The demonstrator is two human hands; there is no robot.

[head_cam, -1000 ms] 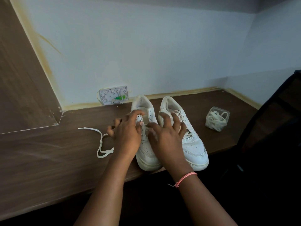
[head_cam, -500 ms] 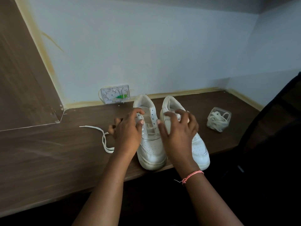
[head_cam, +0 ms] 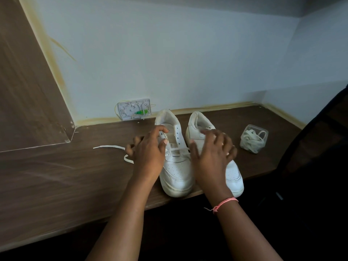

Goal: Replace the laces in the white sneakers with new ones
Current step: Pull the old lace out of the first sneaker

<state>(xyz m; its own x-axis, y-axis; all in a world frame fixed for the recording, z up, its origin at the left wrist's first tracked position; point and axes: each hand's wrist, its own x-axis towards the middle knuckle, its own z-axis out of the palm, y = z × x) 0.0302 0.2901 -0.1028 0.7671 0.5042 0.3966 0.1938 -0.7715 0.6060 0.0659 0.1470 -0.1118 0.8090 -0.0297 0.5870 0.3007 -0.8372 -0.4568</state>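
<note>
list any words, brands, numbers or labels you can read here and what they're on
No readable text anywhere in the head view.
Left sneaker: plain white, no legible brand or logo.
Right sneaker: the same, partly hidden by the right hand.
White wall box: only moulded shapes and a green part inside, no lettering that can be made out.
Clear container of laces: no label visible.
</note>
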